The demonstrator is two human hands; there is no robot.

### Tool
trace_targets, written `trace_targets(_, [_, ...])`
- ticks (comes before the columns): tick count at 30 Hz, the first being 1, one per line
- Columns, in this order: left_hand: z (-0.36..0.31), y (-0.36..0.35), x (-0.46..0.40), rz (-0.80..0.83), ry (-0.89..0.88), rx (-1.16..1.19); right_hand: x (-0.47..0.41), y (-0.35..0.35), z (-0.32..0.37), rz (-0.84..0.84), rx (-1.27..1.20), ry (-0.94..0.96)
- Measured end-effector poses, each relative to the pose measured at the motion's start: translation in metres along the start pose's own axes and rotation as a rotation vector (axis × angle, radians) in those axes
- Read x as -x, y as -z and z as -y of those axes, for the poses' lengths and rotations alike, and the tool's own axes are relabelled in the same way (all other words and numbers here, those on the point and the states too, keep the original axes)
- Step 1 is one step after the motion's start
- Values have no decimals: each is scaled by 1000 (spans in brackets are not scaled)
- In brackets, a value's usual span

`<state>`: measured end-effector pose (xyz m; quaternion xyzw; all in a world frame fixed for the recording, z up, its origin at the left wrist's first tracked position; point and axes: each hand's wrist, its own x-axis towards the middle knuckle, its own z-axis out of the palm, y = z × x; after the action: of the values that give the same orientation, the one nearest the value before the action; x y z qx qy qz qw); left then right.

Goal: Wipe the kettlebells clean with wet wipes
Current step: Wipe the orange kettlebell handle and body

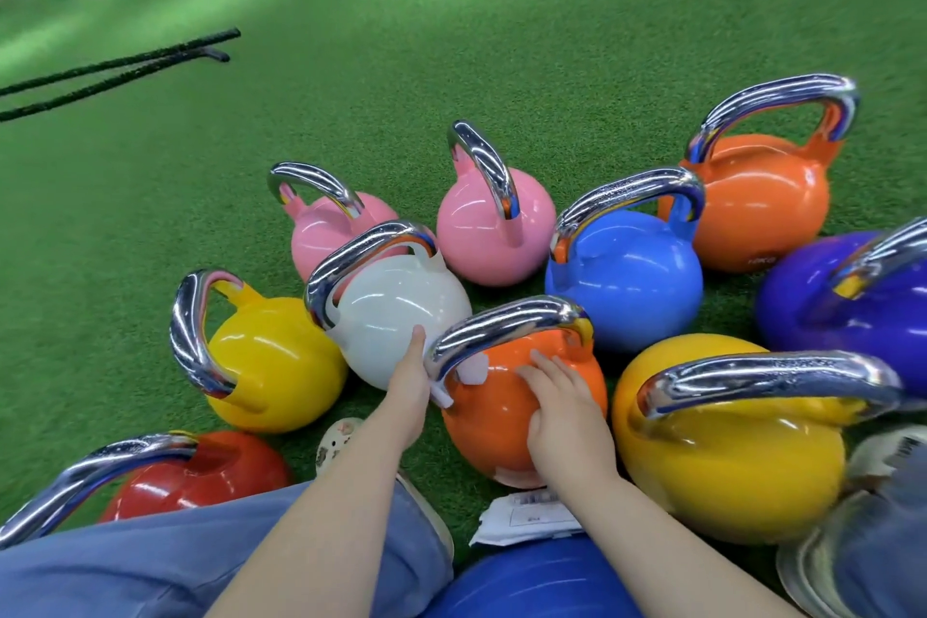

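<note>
text: none legible | white packet [531, 514]: print too blurred | far orange kettlebell [762, 206]: mark unreadable

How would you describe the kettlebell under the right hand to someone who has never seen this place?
On the green turf stands a cluster of coloured kettlebells. The near orange kettlebell is in its front middle, between the white kettlebell and the near yellow kettlebell. Unlike the far orange one, it has the right hand resting on it.

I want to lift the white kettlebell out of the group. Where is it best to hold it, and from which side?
Probably grip the chrome handle of the white kettlebell from above. It arches clear over the round, glossy body, leaving a gap for fingers, while the neighbouring yellow kettlebell and the orange kettlebell crowd its sides.
</note>
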<state>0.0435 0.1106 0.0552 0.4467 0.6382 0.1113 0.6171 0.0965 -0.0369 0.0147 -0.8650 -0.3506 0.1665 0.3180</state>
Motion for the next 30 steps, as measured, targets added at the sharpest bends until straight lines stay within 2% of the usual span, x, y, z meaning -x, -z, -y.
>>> trace_targets(3, [-16, -3, 13, 25, -9, -103, -4, 4, -1, 6, -9, -8])
trace_targets(5, [-24, -7, 17, 56, -143, -249, -5, 3, -2, -40, -49, -31])
trace_targets(7, [-31, -10, 20, 116, -337, -499, -5, 3, -2, -217, -134, 23])
trace_targets(10, [-41, -18, 33, 179, -506, -881, -6, 8, 1, -502, -201, 245])
trace_targets(13, [-49, -39, 49, 170, -738, -1165, -19, 27, 13, -608, -262, 318])
trace_targets(15, [-50, -53, 54, 223, -837, -1242, -29, 42, 17, -633, -332, 283])
trace_targets(17, [-51, -59, 51, 282, -811, -1204, -41, 59, 17, -643, -413, 170])
trace_targets(19, [-54, -56, 48, 402, -751, -1006, -55, 78, 16, -573, -465, 6])
trace_targets(20, [-54, -52, 47, 479, -742, -871, -64, 85, 14, -484, -471, -53])
trace_targets(23, [-57, -40, 46, 546, -794, -609, -93, 101, 15, -142, -455, -56])
trace_targets(27, [-60, -21, 43, 513, -784, -556, -111, 110, 35, 242, -272, 135])
trace_targets(30, [-60, -10, 38, 431, -855, -720, -116, 118, 45, 460, -69, 204])
